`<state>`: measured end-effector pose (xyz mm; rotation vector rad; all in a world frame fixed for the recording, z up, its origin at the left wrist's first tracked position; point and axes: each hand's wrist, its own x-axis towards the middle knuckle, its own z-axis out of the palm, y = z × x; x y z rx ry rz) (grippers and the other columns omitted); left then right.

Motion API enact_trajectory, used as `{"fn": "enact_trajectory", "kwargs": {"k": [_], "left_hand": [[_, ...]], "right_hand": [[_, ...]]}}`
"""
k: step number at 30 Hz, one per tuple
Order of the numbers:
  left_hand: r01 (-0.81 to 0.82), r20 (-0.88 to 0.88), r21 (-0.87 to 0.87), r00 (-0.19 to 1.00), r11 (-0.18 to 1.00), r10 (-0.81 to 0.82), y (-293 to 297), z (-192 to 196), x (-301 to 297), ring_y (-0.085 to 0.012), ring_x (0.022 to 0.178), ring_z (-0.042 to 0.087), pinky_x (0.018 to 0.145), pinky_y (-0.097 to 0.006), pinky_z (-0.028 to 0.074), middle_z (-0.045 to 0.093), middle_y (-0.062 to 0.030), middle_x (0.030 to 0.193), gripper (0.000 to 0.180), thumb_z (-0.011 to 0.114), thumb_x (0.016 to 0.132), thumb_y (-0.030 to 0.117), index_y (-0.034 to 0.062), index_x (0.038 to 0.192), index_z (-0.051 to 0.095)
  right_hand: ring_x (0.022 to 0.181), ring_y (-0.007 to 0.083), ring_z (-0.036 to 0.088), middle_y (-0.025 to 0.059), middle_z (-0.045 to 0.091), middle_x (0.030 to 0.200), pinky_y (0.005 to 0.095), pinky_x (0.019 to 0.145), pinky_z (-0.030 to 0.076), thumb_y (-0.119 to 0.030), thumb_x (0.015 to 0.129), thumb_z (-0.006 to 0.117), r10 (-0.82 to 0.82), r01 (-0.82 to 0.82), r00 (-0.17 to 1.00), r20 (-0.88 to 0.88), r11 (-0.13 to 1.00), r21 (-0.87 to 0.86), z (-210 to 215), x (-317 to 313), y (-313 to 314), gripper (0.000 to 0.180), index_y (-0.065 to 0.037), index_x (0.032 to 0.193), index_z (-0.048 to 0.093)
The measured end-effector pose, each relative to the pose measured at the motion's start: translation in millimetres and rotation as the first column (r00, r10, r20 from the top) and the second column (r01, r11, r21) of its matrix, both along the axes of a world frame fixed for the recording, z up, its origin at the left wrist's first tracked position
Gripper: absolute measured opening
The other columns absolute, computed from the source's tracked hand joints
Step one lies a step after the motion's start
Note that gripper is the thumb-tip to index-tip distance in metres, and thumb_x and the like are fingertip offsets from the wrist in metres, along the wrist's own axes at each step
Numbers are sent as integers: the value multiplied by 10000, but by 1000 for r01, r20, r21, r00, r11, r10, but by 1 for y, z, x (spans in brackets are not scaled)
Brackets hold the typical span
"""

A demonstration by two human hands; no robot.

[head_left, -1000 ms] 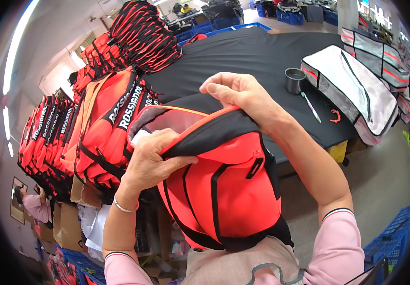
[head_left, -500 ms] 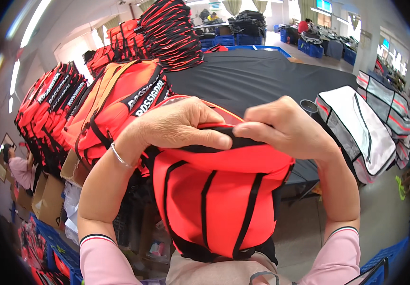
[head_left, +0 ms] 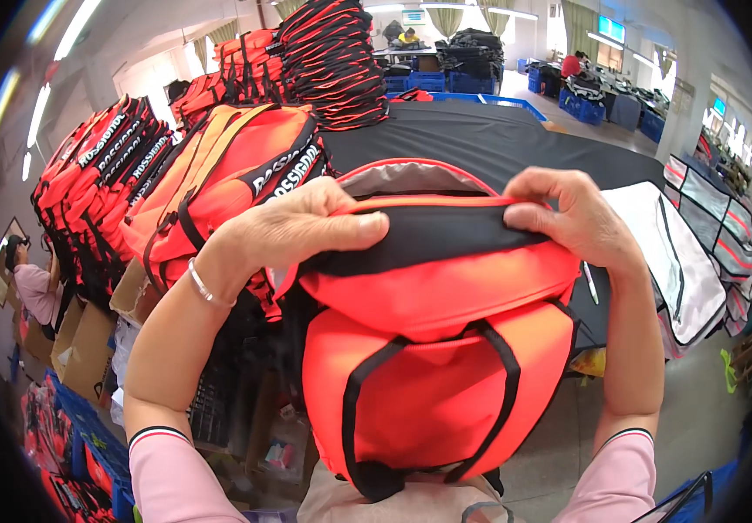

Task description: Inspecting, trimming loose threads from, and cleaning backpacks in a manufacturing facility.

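**Both hands at the bag's top opening**

Red-orange bag [head_left: 437, 383] held upright against the body; left hand [head_left: 298, 231] and right hand [head_left: 572, 218] each closed on its black top band, likely checking the opening; beyond, black table [head_left: 481, 139], stacked bags [head_left: 219, 192] along its left edge.

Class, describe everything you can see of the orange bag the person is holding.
The orange bag is a rounded fabric bag with black straps looping down its front and a black band along its upper edge. Its top gapes open, showing a grey lining. It is held upright, close to the person's body, in front of a black table. The left hand and the right hand each pinch the black band at either end.
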<state>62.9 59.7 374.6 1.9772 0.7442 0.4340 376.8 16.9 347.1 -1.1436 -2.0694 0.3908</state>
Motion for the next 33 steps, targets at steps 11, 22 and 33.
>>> {"fn": "enact_trajectory", "kwargs": {"k": [11,22,33], "left_hand": [[-27,66,824,997,566,-48,37,-60,-29,-175,1062,641,903,-324,517,663,-112,1189,398,750,857,201,48,1205,630],[-226,593,269,805,936,24,-2,-77,-40,3,657,484,568,-181,396,612,44,710,281,633,970,202,-14,805,700],[-275,497,449,868,850,18,-10,-90,-48,-33,729,559,653,-254,488,635,26,827,319,603,985,300,0,1066,673]], "right_hand": [[588,344,510,157,520,658,413,528,399,-369,883,690,42,-106,981,188,933,345,-4,-79,-13,412,-12,750,534],[516,186,336,93,422,594,289,475,348,-286,890,723,-11,1,999,45,977,213,4,-69,-14,348,12,756,604],[555,133,407,78,466,587,312,544,398,-386,994,547,-63,63,998,9,996,-69,-25,-57,30,475,2,727,607]]}}
